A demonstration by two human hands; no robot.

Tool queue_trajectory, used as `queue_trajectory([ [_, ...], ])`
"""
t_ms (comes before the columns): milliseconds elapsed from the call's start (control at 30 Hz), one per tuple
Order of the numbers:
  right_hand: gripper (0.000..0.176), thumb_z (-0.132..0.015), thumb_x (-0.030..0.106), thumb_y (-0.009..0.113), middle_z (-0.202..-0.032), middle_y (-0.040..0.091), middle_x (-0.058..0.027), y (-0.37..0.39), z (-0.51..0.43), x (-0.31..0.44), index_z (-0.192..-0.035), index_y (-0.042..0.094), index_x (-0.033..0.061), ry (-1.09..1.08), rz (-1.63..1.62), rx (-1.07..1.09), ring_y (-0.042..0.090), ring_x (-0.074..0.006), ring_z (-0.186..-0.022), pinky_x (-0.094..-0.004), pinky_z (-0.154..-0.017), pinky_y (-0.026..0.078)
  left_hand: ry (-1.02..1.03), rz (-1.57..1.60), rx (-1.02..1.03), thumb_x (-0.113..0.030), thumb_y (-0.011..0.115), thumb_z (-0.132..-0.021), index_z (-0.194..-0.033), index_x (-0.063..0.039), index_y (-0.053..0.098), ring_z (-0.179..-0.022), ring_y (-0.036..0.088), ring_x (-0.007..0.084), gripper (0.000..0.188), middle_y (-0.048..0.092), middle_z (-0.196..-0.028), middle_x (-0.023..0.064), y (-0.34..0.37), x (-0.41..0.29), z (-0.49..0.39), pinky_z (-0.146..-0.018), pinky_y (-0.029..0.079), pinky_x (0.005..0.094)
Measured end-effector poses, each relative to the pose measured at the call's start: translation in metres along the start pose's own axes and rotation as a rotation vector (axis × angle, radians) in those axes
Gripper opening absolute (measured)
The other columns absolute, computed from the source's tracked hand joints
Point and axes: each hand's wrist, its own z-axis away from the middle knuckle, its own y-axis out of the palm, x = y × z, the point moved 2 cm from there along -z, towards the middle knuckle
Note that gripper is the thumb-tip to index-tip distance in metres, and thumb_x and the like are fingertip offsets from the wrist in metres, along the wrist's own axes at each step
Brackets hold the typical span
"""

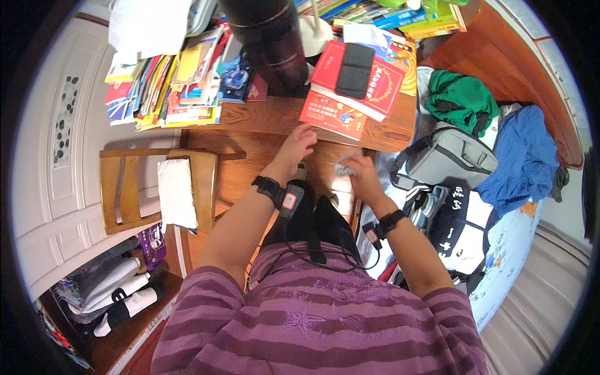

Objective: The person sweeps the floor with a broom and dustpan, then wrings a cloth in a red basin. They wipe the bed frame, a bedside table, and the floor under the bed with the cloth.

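Observation:
My right hand [363, 176] grips a small, crumpled light-grey cloth [343, 168] just off the front edge of the wooden desk [255, 112]. Nothing shows in my left hand [297, 147], whose fingers are slightly apart at the desk edge. Beyond its fingertips lies an orange-red booklet [332, 115], partly covered by a red book [388, 86]. A dark folded case or phone-like slab [355, 70] rests on the red book. Both wrists wear black straps with small devices, and a black cable hangs between them.
Stacked books and papers [173, 89] and a large dark cylinder [272, 42] stand on the desk. A wooden chair [206, 187] holding a white packet [177, 194] is at left. On the bed at right lie a grey bag [452, 157], green clothing [461, 101] and blue clothing [522, 157].

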Motion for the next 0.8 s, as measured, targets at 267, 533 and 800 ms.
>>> queue_trajectory([
  [267, 0.049, -0.075, -0.006, 0.059, -0.119, 0.056, -0.0181, 0.048, -0.098, 0.095, -0.122, 0.059, 0.0083, 0.031, 0.024, -0.211, 0.052, -0.0388, -0.110, -0.0439, -0.097, 0.042, -0.040, 0.063, -0.195, -0.018, 0.053, -0.097, -0.128, -0.008, 0.052, -0.095, 0.064, 0.0171, 0.032, 0.063, -0.114, 0.0068, -0.113, 0.010, 0.038, -0.080, 0.050, 0.0290],
  [533, 0.048, -0.075, -0.001, 0.061, -0.122, 0.054, -0.0156, 0.148, -0.164, 0.092, -0.122, 0.061, 0.0111, 0.210, 0.532, -0.248, 0.050, -0.0367, -0.110, -0.0454, -0.091, 0.042, -0.072, 0.048, -0.236, -0.019, 0.051, -0.099, -0.126, -0.007, 0.054, -0.099, 0.062, 0.0185, 0.031, 0.062, -0.114, 0.0089, -0.236, -0.011, 0.068, -0.083, 0.049, 0.0278],
  [800, 0.042, -0.071, 0.000, 0.061, -0.111, 0.060, -0.0152, 0.170, -0.192, 0.106, -0.112, 0.066, 0.0086, 0.203, 0.461, -0.454, 0.052, -0.0375, -0.103, -0.0482, -0.093, 0.039, -0.070, -0.026, -0.088, -0.023, 0.050, -0.099, -0.123, -0.010, 0.058, -0.099, 0.061, 0.0163, 0.028, 0.063, -0.113, 0.0063, -0.271, -0.036, 0.049, -0.084, 0.048, 0.0290],
])
